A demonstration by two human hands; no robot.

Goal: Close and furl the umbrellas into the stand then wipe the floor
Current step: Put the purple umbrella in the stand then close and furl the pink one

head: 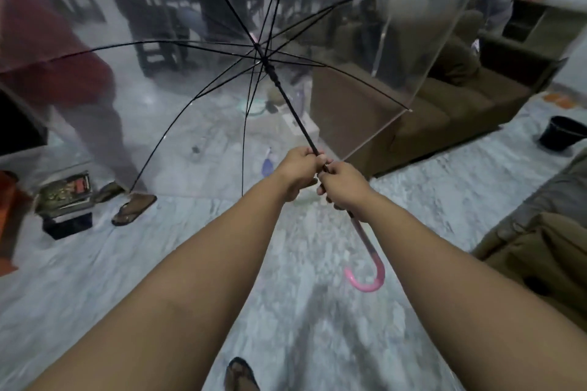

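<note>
Head view, one frame. Both arms reach forward over a grey marbled floor (95,279).

Umbrella (413,41) — clear canopy, black ribs, fully open, held out ahead of the person and tilted so that the inside of the canopy faces the camera. The black shaft (292,105) runs from the hub down and to the right into the hands. Its pink hooked handle (368,279) hangs below the hands, above the floor, not touching anything.

Left hand (300,170): curled tight round the shaft, higher up, fingers wrapped, thumb on top. Right hand (344,187): clenched round the shaft just below, touching the left hand. Both grips are closed on the umbrella; no fingers are spread.

Surroundings: a brown sofa (444,114) lies to the right behind the canopy; a black bucket (563,133) stands on the floor at the far right, well apart from the umbrella. At the left a second person stands in a red top and grey trousers, seen blurred through the canopy, with a sandalled foot (135,208) on the floor. Beside that foot sits a small stack of boxes (65,192). Dark chairs (158,35) show hazily through the plastic at the rear. The wearer's own sandalled foot (239,374) appears at the bottom edge.

No umbrella stand can be made out — the objects seen through the canopy are too blurred to name.
</note>
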